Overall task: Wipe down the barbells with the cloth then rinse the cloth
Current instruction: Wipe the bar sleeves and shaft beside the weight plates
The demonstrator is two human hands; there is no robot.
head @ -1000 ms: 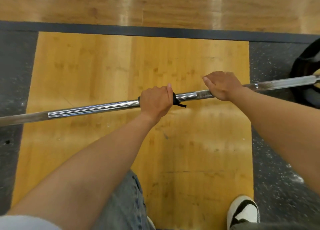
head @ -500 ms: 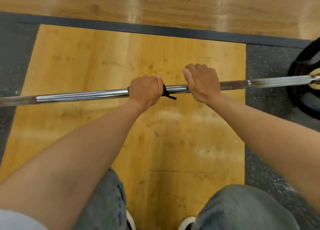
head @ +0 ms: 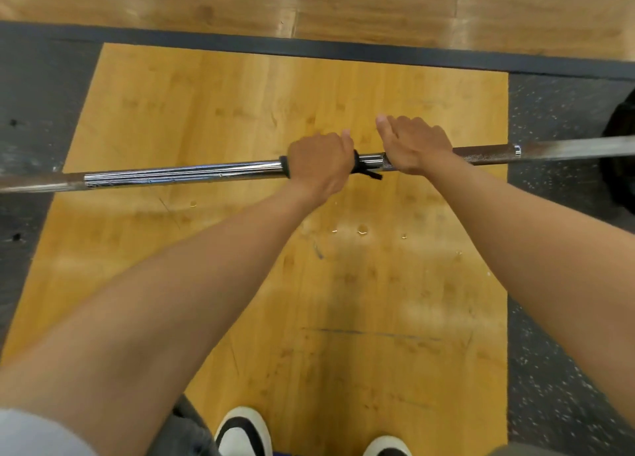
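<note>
while left hand grips cloth, knurled barbell.

There is a single view, from a wide-angle camera worn on the person's head, looking forward and steeply down over both outstretched forearms to the floor. It sits close above the scene: the left hand and right hand fall near the middle of the frame, the barbell crosses it from left to right, and the toes of two shoes show at the near edge. At the far side the view takes in the wooden platform, its dark border and a strip of lighter wood floor, with straight lines bowing towards the edges.
</note>
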